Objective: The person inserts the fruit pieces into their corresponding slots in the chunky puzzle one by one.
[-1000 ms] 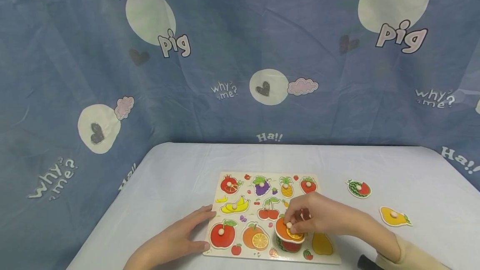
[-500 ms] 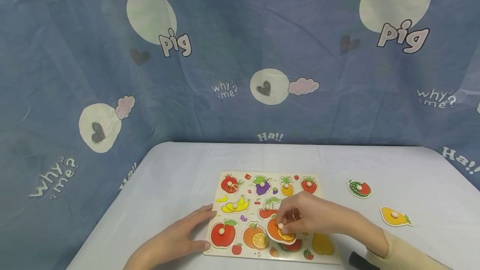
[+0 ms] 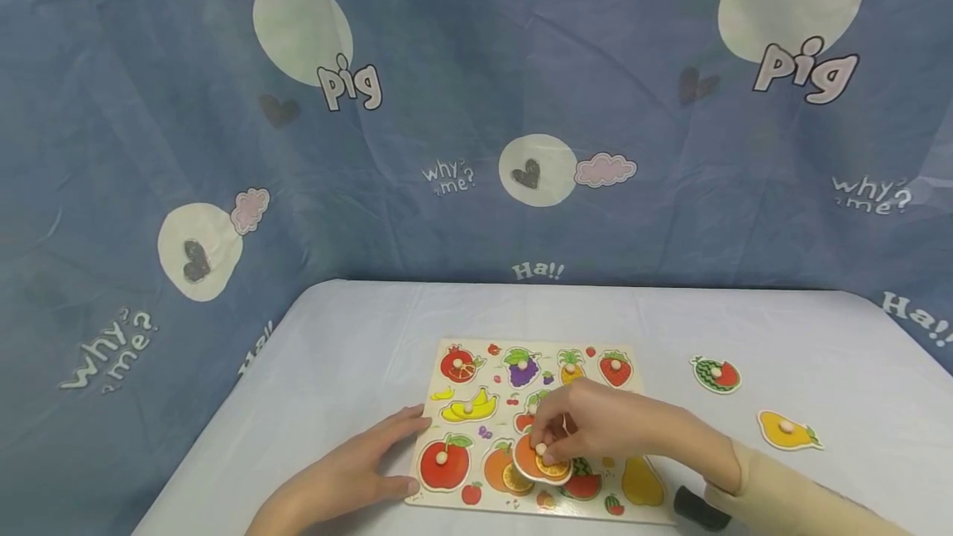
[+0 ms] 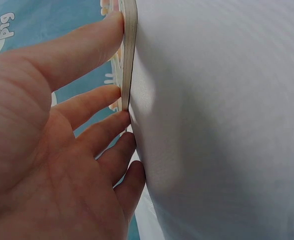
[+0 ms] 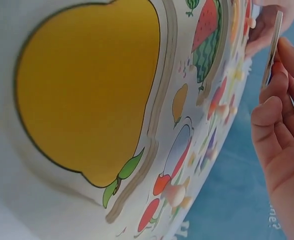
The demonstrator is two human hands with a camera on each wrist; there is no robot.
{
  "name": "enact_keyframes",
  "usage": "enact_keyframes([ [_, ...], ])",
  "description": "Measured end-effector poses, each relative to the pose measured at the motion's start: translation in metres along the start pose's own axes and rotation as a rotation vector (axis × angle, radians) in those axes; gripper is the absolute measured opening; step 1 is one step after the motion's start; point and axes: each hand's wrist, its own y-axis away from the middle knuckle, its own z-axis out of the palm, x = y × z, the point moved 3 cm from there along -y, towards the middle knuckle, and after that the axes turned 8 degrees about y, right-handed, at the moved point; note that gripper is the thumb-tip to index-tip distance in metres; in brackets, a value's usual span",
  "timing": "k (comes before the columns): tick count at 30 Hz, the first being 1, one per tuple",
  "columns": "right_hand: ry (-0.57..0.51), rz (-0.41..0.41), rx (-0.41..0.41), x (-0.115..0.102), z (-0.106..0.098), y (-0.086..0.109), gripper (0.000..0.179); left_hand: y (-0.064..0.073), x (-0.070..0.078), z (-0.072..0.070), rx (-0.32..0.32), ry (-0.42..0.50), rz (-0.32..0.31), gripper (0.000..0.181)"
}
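A wooden fruit puzzle board (image 3: 536, 506) lies on the white table. My right hand (image 3: 603, 420) pinches the knob of an orange puzzle piece (image 3: 530, 463), held above the board between the printed orange recess (image 3: 497, 470) and the watermelon recess (image 3: 584, 484). In the right wrist view the orange piece (image 5: 272, 52) shows edge-on, apart from the board. My left hand (image 3: 350, 470) rests at the board's left edge, thumb and fingertips touching it; in the left wrist view its fingers (image 4: 99, 102) are fairly straight against the wooden edge.
A watermelon piece (image 3: 716, 375) and a pear piece (image 3: 789, 430) lie on the table right of the board. Apple (image 3: 444, 466), banana (image 3: 469, 408), grape (image 3: 521, 368) and other knobbed pieces sit in the board. A patterned blue cloth (image 3: 417, 222) hangs behind.
My right hand has carried the orange piece leftward, from above the watermelon recess to the right side of the orange recess. The left hand has stayed at the board's edge.
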Motion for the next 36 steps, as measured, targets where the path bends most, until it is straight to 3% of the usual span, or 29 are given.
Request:
enact_keyframes([
  [13, 0.043, -0.073, -0.048, -0.002, 0.003, -0.021, 0.009, 0.001, -0.001, -0.001, -0.008, -0.008, 0.035, 0.073],
  [22, 0.06, -0.044, -0.104, -0.005, 0.009, -0.032, 0.011, 0.0, -0.001, -0.001, -0.005, -0.008, 0.02, 0.073],
  [36, 0.092, -0.09, -0.115, -0.006, 0.014, -0.04, 0.009, 0.001, -0.001, 0.0, 0.0, -0.007, 0.012, 0.074],
])
